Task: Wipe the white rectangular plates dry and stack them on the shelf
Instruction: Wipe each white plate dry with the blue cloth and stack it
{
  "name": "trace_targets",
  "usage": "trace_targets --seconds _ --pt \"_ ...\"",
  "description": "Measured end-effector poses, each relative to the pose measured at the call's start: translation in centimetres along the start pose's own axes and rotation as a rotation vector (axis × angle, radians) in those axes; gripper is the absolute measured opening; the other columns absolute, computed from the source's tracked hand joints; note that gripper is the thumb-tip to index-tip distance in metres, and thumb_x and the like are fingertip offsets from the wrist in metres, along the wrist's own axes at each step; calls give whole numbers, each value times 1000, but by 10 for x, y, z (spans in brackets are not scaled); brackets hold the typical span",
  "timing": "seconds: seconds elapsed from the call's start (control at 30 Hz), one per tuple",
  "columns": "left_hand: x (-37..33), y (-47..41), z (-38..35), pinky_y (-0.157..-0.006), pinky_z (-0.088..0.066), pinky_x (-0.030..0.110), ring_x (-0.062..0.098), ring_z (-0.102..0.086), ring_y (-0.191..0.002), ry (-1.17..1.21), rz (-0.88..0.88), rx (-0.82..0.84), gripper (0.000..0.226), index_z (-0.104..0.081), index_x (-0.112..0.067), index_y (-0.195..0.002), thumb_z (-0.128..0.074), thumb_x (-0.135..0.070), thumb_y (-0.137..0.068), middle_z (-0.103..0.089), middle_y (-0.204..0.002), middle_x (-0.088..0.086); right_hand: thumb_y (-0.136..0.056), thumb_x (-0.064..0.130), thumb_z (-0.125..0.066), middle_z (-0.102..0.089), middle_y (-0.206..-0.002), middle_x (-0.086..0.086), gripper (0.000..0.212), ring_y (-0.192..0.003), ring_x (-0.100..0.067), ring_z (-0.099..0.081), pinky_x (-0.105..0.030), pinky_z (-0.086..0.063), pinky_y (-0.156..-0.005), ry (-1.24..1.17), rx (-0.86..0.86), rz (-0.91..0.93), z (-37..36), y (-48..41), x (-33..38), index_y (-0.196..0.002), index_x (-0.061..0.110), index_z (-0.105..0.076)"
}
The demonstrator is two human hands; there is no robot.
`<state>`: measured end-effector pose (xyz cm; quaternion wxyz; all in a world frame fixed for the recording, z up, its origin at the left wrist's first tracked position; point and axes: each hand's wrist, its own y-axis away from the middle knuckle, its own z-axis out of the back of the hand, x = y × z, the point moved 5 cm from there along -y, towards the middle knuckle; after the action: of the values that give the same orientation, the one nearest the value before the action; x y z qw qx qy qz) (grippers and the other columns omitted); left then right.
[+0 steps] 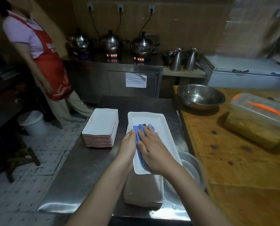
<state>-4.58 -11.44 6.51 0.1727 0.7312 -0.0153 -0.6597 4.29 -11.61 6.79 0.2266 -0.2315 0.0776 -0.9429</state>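
A white rectangular plate (pixel 154 121) is held tilted above the steel table (pixel 80 173). My left hand (pixel 127 149) grips its left edge. My right hand (pixel 154 149) presses a blue cloth (pixel 138 131) flat against the plate's inside. Under the plate lies another stack of white plates (pixel 144 191), partly hidden by my arms. A tall stack of white rectangular plates (pixel 101 126) stands on the table to the left of the held plate.
A wooden worktop (pixel 233 160) on the right bears a steel bowl (pixel 201 97) and a lidded plastic box (pixel 258 118). A metal basin (pixel 191 167) sits beside the plates. A person in a red apron (pixel 43 62) stands at back left near a white bucket (pixel 32 122).
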Motion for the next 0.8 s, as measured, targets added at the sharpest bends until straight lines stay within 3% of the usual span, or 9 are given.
trace_targets --seconds 0.13,0.2,0.27,0.43,0.63,0.7,0.8 --pt "1 12 0 -75 -48 27 18 -62 -90 -39 -27 6 37 -57 -13 -122 -31 -29 -102 -64 -110 9 -104 25 -21 -10 -159 -6 49 -145 -19 -3 -8 24 -98 127 12 31 11 -11 -2 -150 9 -17" --pt "2 15 1 -59 -45 22 12 -60 -76 -56 -31 -6 38 -60 -11 -116 -31 -31 -101 -65 -95 4 -104 27 -19 -6 -160 -7 50 -146 -20 -2 -17 16 -107 190 19 -46 18 -18 -14 -151 10 -12" --pt "1 17 2 -52 -43 20 11 -61 -68 -40 -23 -18 38 -63 -11 -107 -32 -34 -101 -66 -82 0 -104 28 -17 -3 -160 -7 52 -147 -21 0 -26 7 -115 263 42 -108 23 -18 -24 -151 10 -7" --pt "-3 13 3 -60 -46 22 17 -64 -75 -45 -8 -41 40 -64 -11 -106 -32 -35 -101 -67 -85 2 -103 27 -20 -2 -160 -3 53 -147 -19 0 -28 2 -117 212 4 -110 24 6 -18 -151 12 -7" --pt "-3 19 1 -82 -39 25 18 -56 -96 -183 -100 -69 45 -60 -14 -122 -27 -36 -101 -64 -118 10 -103 25 -22 -3 -160 0 52 -146 -15 4 -23 10 -112 114 78 19 11 -4 10 -152 15 -8" --pt "-4 20 1 -79 -39 23 18 -57 -94 -197 -107 -64 43 -59 -13 -123 -28 -34 -101 -64 -116 11 -103 28 -21 -2 -160 1 52 -146 -17 4 -30 6 -115 189 91 -8 16 -15 3 -152 17 -7" --pt "-3 19 6 -57 -43 19 14 -60 -74 -203 -90 -44 37 -64 -13 -106 -32 -32 -101 -67 -87 2 -103 34 -17 2 -160 3 52 -146 -19 6 -35 8 -116 305 71 -101 23 -25 -13 -152 21 -6"
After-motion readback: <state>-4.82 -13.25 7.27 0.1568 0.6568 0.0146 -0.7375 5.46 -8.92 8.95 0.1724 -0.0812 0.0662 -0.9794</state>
